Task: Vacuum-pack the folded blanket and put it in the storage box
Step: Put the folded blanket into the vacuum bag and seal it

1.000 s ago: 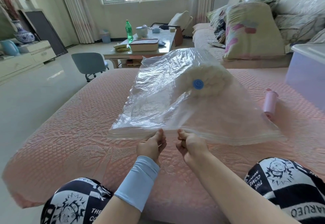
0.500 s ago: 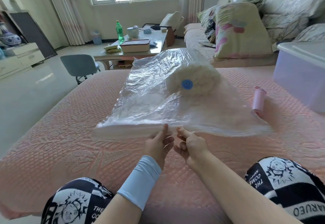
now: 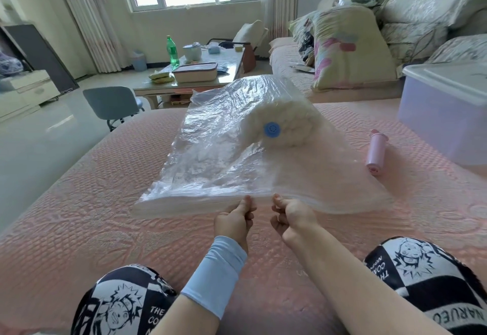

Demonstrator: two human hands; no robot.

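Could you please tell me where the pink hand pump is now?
In the head view, the pink hand pump lies on the bedspread at right, between the vacuum bag and the storage box.

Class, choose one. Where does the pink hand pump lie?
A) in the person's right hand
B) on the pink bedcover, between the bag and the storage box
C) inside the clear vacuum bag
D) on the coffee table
B: the pink pump lies on the bedcover, between the vacuum bag and the storage box.
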